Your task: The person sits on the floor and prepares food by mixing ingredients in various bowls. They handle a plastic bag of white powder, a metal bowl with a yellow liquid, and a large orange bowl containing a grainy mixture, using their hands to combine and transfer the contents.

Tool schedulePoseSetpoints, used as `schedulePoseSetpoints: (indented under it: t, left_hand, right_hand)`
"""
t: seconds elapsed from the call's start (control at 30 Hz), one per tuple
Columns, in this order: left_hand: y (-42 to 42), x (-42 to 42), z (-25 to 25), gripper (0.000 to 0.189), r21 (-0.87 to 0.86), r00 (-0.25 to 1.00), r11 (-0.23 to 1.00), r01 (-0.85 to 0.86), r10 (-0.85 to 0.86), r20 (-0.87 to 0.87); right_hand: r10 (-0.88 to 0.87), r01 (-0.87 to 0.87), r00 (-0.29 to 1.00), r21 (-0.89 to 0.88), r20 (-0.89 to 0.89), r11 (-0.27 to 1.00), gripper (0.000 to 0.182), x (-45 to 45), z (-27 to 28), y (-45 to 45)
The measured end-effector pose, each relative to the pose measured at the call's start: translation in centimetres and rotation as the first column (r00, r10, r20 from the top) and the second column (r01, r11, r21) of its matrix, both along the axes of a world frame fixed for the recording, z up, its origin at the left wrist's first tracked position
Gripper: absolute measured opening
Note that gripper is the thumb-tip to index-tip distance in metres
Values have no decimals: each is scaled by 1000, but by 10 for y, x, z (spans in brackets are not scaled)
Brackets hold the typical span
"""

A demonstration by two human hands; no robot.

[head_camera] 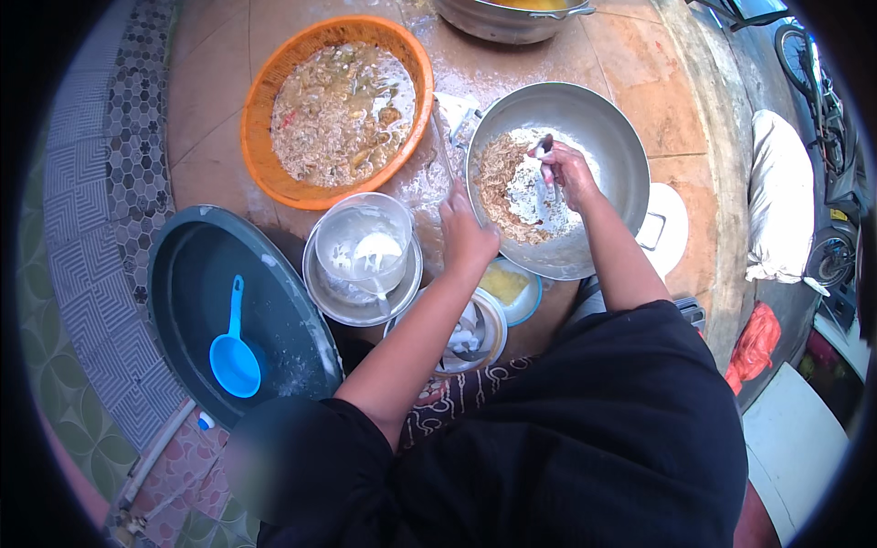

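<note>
A wide metal basin [620,168] in front of me holds white flour [541,188] with brown shreds [497,175] along its left side. Over the flour, my right hand [572,175] pinches a small, dark and whitish piece [543,146] whose kind is unclear. My left hand [466,229] is at the basin's left rim, its fingers around the lower end of a long thin rod [443,140]. That rod points away from me, between the basin and an orange plastic colander [252,151]. Wet pale shreds in cloudy liquid [342,113] fill the colander.
A clear plastic bowl [363,236] sits in a metal bowl [318,291] at left. Beyond it, a dark tub [185,288] contains a blue dipper [235,363]. Close to my body are a white container [497,342] and a bowl of yellow stuff [505,282]. A metal pot [500,24] stands farther off.
</note>
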State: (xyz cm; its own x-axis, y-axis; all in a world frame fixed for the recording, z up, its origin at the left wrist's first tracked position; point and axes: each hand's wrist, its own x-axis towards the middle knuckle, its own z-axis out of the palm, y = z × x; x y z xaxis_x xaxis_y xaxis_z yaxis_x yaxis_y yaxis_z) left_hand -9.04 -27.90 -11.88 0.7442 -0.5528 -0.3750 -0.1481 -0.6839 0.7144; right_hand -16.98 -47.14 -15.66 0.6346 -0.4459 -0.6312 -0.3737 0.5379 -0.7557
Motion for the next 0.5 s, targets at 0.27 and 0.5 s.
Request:
schedulePoseSetpoints:
  t: [0.27,0.5]
  left_hand:
    - [-66,109,18,48,-137,850,928,-347,249,-465]
    - [-67,121,-6,23,-324,851,889,-323,122,-511]
  right_hand:
    - [97,-774,535,-440,-839,456,29,21,-31,-15]
    - [131,-853,409,-327,-903,408,43,39,-45,-23]
